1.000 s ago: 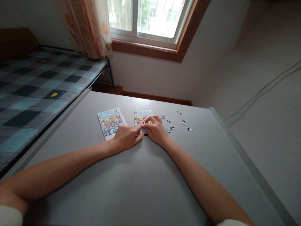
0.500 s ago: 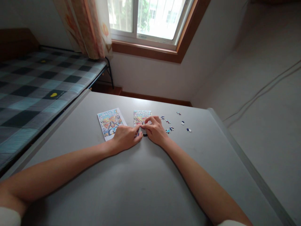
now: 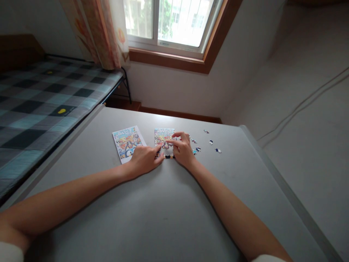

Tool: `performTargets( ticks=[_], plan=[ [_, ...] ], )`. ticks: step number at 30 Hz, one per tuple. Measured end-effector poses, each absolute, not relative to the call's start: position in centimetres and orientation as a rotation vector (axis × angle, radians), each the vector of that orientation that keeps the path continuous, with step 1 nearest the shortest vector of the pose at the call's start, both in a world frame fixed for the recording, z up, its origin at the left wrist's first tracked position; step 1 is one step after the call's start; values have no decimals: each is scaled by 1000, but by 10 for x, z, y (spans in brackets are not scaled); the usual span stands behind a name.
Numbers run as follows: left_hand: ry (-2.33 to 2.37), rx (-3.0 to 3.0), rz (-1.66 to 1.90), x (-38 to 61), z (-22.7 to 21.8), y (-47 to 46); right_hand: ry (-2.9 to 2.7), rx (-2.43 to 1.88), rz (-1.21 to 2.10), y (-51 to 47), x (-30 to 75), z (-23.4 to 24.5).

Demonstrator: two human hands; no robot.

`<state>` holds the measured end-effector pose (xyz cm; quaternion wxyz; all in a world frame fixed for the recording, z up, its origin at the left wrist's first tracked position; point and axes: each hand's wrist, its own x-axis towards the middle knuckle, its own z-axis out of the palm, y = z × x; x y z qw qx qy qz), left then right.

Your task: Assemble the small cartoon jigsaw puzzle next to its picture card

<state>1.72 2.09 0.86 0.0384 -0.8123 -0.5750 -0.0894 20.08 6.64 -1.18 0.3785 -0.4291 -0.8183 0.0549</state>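
Observation:
A partly joined jigsaw puzzle lies on the table, with a gap in its lower part and a dark strip of pieces along its near edge. My left hand rests at the puzzle's lower left, index finger and thumb apart on its edge, holding nothing. From the right, my right hand reaches over the puzzle with the index finger stretched onto its middle; no piece shows in its fingers. Part of the puzzle's right side is hidden under this hand. Just left of the puzzle lies a printed picture sheet.
Several loose puzzle pieces are scattered right of my right hand, one piece farthest right. All lie on the grey table. Beyond its left edge stands a bed with a checked mattress; a window is ahead.
My right hand has shifted slightly right, away from my left fingertips, its index finger now on the puzzle's middle. More of the gap and near strip shows. My left hand has barely moved.

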Motion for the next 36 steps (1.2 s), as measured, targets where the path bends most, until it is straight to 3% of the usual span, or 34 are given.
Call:
performTargets(
  ticks=[16, 36],
  plan=[
    [-1694, -2487, -360, 17, 5, 20, -2299, -1048, 182, 63, 200, -10],
    [-1658, -2578, -311, 15, 7, 20, -2179, -1350, 160, 73, 204, -11]
  ],
)
